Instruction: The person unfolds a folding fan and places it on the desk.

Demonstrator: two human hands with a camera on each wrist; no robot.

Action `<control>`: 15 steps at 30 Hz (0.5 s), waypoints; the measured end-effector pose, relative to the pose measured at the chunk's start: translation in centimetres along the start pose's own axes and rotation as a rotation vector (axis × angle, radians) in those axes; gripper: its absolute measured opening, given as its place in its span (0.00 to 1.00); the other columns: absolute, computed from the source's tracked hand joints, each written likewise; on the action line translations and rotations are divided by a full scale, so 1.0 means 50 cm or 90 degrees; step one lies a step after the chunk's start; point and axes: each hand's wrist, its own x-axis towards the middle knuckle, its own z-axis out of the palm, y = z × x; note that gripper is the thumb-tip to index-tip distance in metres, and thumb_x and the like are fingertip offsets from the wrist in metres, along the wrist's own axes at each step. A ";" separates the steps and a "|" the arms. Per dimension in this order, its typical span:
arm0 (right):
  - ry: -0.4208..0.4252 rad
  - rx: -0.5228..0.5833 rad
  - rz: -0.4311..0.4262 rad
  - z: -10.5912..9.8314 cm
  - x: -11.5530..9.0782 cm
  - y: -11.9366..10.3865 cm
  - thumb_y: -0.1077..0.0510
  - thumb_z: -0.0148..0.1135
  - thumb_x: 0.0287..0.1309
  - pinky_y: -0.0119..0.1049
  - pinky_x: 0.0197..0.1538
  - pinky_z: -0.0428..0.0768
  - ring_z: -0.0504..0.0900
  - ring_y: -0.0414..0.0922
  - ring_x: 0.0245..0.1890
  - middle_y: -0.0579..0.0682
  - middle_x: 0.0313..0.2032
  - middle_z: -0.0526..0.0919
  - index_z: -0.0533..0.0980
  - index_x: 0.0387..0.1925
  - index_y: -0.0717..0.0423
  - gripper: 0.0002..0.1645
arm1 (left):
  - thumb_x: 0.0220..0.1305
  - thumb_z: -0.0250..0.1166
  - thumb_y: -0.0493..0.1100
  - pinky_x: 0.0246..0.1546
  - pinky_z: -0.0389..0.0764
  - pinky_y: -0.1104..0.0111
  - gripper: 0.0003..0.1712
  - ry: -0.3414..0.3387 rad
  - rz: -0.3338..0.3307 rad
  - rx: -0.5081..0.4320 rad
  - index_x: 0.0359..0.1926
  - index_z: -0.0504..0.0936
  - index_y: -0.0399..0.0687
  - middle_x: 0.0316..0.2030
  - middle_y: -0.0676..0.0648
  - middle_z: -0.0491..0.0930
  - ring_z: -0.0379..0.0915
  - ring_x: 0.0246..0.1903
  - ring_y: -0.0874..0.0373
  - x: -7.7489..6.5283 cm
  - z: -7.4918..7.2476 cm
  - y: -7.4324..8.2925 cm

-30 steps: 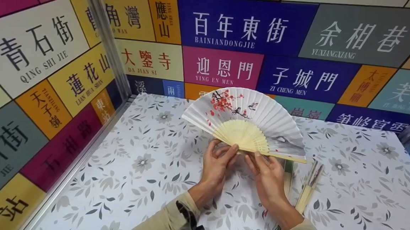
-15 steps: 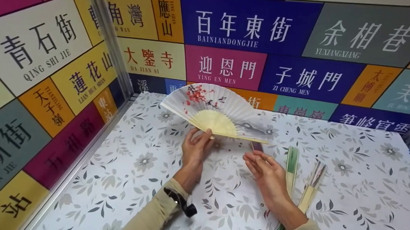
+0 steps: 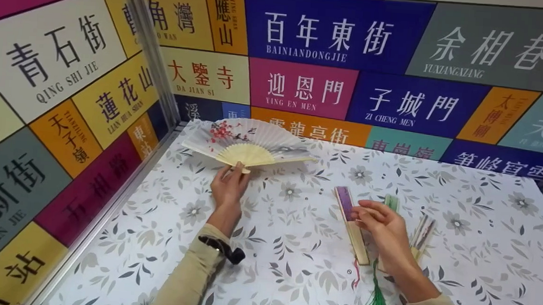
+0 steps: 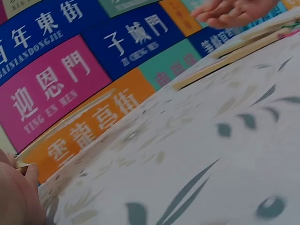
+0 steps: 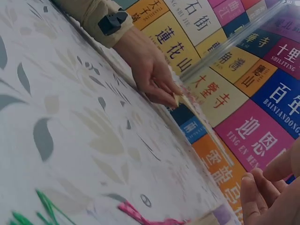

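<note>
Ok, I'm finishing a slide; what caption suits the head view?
Left hand holds an open painted fan; right hand hovers near a folded purple fan.

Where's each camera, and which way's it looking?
Head: on the person's head, facing forward and down at the table and open fan; left hand and right hand show.
Left wrist: worn there, facing the wall; left hand lower left, right hand top right.
Right wrist: worn there, facing the left hand; right hand lower right.
Both wrist views share the YING EN MEN sign.
</note>
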 end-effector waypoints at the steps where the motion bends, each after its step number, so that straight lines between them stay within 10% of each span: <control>1: 0.004 -0.032 -0.005 -0.011 -0.001 -0.001 0.55 0.62 0.70 0.36 0.56 0.88 0.86 0.48 0.51 0.53 0.49 0.88 0.72 0.61 0.62 0.23 | 0.65 0.67 0.32 0.46 0.90 0.62 0.23 0.006 0.000 0.001 0.60 0.77 0.32 0.42 0.36 0.84 0.85 0.43 0.49 0.007 -0.004 0.003; 15: 0.003 -0.382 -0.061 -0.068 -0.020 0.016 0.53 0.63 0.68 0.18 0.52 0.80 0.83 0.48 0.53 0.56 0.54 0.84 0.77 0.58 0.58 0.21 | 0.69 0.65 0.38 0.53 0.88 0.61 0.27 -0.010 -0.040 0.169 0.65 0.72 0.30 0.53 0.30 0.79 0.81 0.54 0.42 0.054 -0.029 0.045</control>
